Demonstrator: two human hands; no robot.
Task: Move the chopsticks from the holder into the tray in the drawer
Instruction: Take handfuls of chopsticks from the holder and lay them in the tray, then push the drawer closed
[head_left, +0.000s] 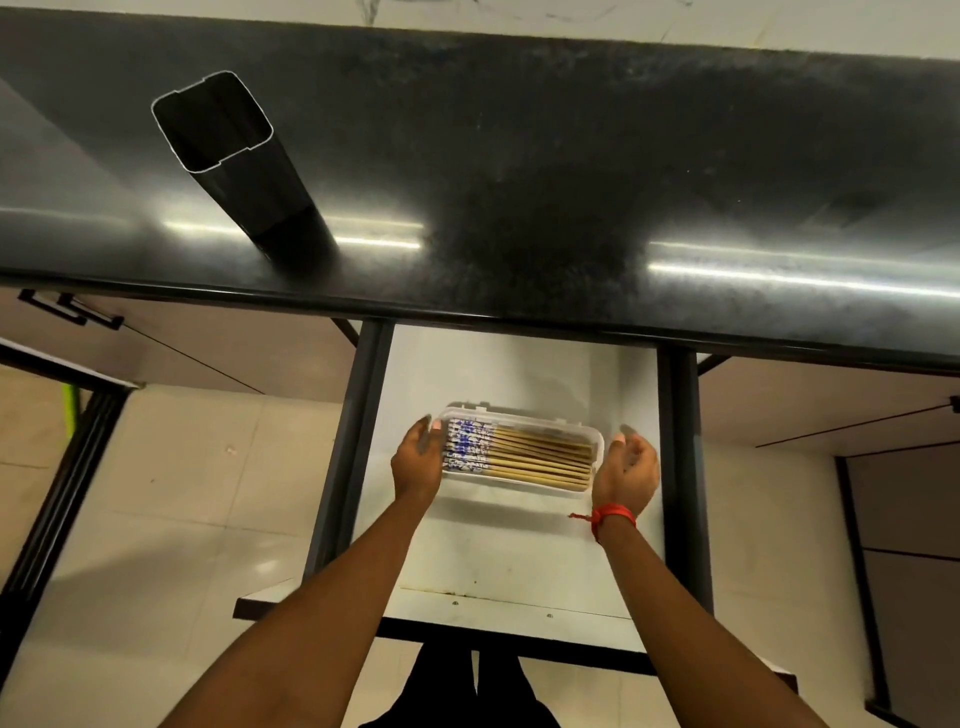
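Note:
Several wooden chopsticks (540, 457) with blue-and-white patterned ends lie side by side in a clear plastic tray (597, 439) on the white floor of the open drawer (519, 561). My left hand (418, 457) is at the tray's left end, fingers apart, touching or nearly touching it. Just beside the tray's right end is my right hand (628, 467), cupped with fingers apart and holding nothing. The dark metal holder (234, 156) stands upright on the black countertop at the left, and its visible inside looks empty.
The black glossy countertop (571, 182) overhangs the back of the drawer. Dark drawer rails (358, 415) run along both sides. Cabinet fronts and a tiled floor (182, 493) lie below, and a red thread (610, 514) is tied on my right wrist.

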